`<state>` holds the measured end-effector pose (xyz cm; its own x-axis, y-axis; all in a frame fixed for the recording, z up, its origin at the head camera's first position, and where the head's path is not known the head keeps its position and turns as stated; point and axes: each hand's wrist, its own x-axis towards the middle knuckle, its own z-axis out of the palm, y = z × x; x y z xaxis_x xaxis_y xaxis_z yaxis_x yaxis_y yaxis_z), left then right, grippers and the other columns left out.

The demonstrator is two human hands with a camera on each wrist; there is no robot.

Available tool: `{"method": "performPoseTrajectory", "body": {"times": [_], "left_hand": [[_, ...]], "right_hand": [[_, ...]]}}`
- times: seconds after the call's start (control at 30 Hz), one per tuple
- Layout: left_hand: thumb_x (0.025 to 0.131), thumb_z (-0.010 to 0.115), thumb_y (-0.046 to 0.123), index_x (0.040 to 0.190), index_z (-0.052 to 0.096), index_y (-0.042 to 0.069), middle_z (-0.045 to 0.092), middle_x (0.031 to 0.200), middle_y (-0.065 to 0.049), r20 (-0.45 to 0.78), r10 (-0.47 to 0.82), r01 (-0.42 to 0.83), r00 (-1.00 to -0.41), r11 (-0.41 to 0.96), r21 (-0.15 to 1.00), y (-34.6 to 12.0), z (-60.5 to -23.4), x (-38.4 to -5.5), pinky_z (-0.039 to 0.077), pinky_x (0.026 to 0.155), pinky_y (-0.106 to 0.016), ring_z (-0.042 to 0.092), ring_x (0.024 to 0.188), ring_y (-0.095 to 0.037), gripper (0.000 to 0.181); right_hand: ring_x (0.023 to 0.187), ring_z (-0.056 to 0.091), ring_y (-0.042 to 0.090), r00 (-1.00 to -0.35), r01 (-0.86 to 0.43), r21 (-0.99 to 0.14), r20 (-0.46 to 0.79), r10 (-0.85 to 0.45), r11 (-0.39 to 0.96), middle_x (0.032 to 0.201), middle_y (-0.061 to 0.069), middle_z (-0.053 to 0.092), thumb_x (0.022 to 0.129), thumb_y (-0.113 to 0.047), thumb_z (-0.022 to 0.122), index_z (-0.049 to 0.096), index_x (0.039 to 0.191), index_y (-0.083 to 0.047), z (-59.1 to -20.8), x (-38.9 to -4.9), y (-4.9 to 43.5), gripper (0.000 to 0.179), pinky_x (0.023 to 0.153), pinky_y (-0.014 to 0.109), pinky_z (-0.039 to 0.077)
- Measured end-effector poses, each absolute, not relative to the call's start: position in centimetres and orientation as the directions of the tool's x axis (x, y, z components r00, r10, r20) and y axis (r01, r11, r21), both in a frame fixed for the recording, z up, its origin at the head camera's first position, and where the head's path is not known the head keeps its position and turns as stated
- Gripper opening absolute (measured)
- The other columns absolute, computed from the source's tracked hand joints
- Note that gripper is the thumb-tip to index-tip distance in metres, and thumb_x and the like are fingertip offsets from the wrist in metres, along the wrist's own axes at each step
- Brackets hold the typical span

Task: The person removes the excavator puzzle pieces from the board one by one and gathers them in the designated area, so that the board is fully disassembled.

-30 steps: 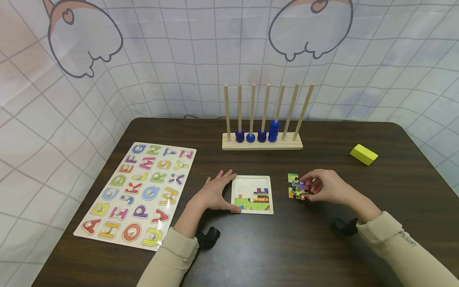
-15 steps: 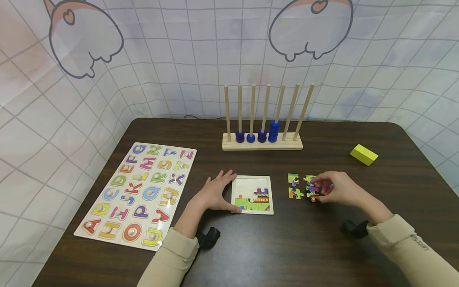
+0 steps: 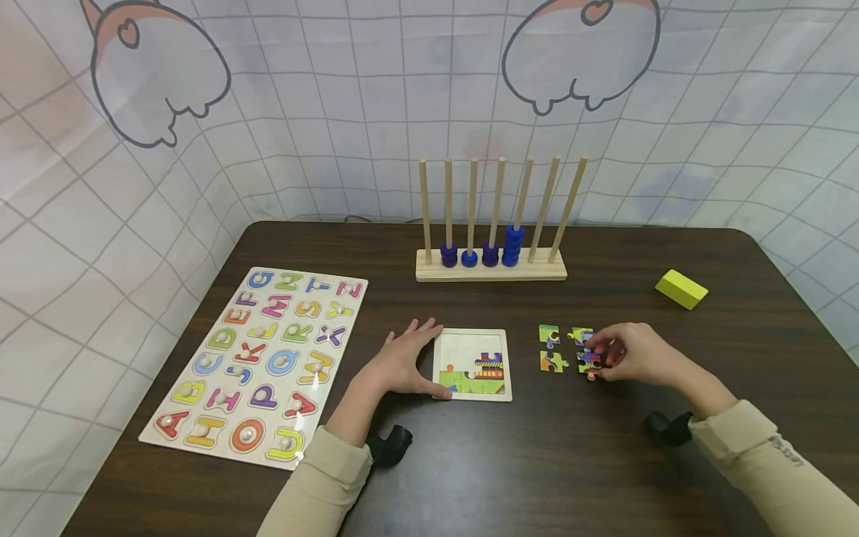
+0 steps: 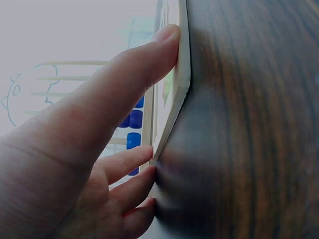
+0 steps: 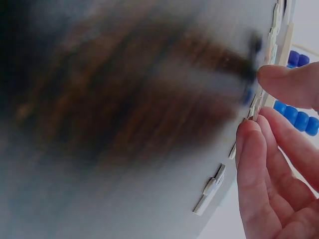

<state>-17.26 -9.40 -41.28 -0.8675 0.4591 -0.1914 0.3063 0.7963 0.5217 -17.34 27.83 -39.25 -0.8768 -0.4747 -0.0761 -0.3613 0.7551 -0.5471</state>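
Note:
In the head view, my left hand (image 3: 403, 362) spreads over the left side of a small square puzzle tray (image 3: 506, 365). Its thumb lies on the front rim and its fingertips reach the back left corner. Several joined pieces fill the tray's lower and right parts. To the right, my right hand (image 3: 636, 356) bends thumb and fingers around a purple jigsaw piece (image 3: 587, 361) on the table. Just behind that lies a yellow-green jigsaw piece (image 3: 579, 335), close to the fingertips. Two more pieces, a green one (image 3: 548, 334) and an orange-green one (image 3: 553, 362), lie to their left.
A large alphabet peg board (image 3: 268, 358) lies at the left. A wooden bead stand (image 3: 491, 274) with upright rods and blue beads stands at the back. A yellow block (image 3: 681, 289) rests at the back right of the dark table (image 3: 510, 477).
My right hand has moved right, drawing the purple and yellow-green pieces away from the two left ones, so a gap now shows between them. My left hand has stayed at the tray.

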Motion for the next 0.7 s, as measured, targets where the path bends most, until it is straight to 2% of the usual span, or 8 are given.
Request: {"method": "performPoseTrajectory", "body": {"times": [0.7], "left_hand": [[0.06,0.081,0.049,0.144,0.031,0.014,0.021,0.15,-0.002,-0.191,0.457,0.305,-0.869,0.797,0.521,-9.38,-41.25,-17.22,0.006,0.108,-0.051,0.01,0.139,-0.023,0.103]], "right_hand": [[0.063,0.054,0.011,-0.874,-0.369,-0.531,-0.082,-0.48,0.763,0.081,0.002,0.062,0.065,-0.004,0.076,0.068,0.095,0.004,-39.27,-17.51,27.99,0.032,0.053,0.023,0.048]]}}
